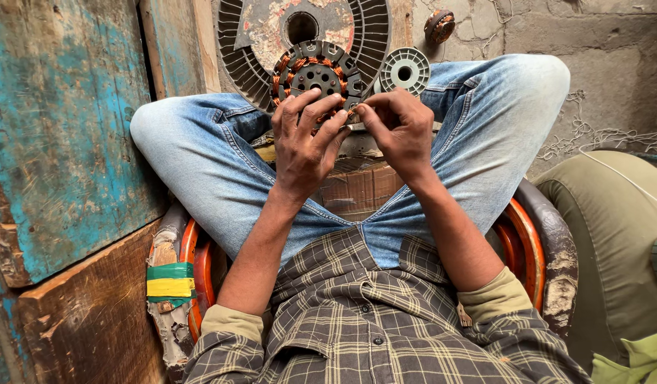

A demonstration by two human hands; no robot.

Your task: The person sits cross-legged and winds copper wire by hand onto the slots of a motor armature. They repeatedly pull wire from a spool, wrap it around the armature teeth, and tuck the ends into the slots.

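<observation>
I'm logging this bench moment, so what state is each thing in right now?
Motor stator: upright on edge, copper windings on its slots, held between both hands.
Left hand: fingers curled on the stator's lower rim.
Right hand: fingertips pinched at the stator's right edge.
White plastic spool: standing on edge behind, untouched.
Round metal cover: propped behind, paint flaking.

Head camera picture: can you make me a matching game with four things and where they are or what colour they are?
Things:
1. stator with copper windings
2. white plastic wheel
3. green and yellow tape
4. wooden board

Descriptions:
A. wrapped around the seat's arm
B. covered in flaky blue paint
C. held by the left hand and right hand
D. beside the knee, by the wall

Pairs: 1-C, 2-D, 3-A, 4-B
</observation>
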